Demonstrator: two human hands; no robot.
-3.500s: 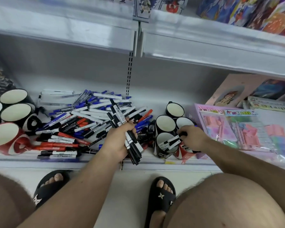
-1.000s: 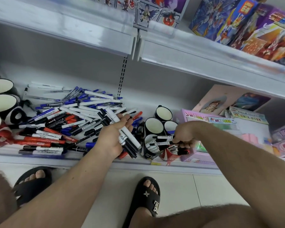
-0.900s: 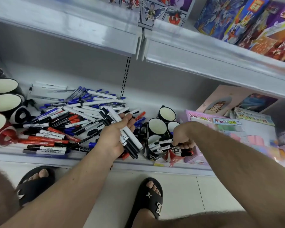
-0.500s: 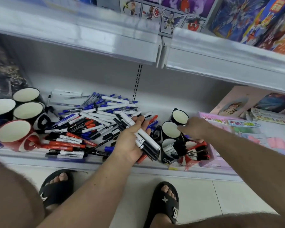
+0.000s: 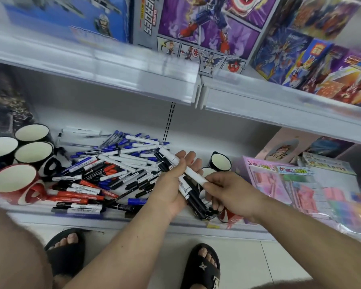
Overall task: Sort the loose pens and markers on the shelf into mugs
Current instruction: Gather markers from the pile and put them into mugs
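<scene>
A heap of loose pens and markers (image 5: 113,170), blue, black, red and white, lies on the white lower shelf (image 5: 117,217). My left hand (image 5: 171,184) grips a bundle of black and white markers (image 5: 191,195) above the shelf's front. My right hand (image 5: 231,195) pinches the near end of one white marker (image 5: 188,170) from that bundle. Several mugs (image 5: 220,161) stand just behind and under my hands, mostly hidden. More mugs stand at the left, among them a red mug (image 5: 15,184) and a black mug (image 5: 34,154).
Pink packaged stationery (image 5: 290,184) lies to the right of the mugs. The upper shelf edge (image 5: 133,74) overhangs the work area, with toy boxes (image 5: 196,24) on it. My knee (image 5: 13,247) and sandalled feet (image 5: 202,270) are on the tiled floor below.
My right hand let go of markers at the right mugs and came left to my left hand's bundle, where it now pinches one white marker. The view tilted upward.
</scene>
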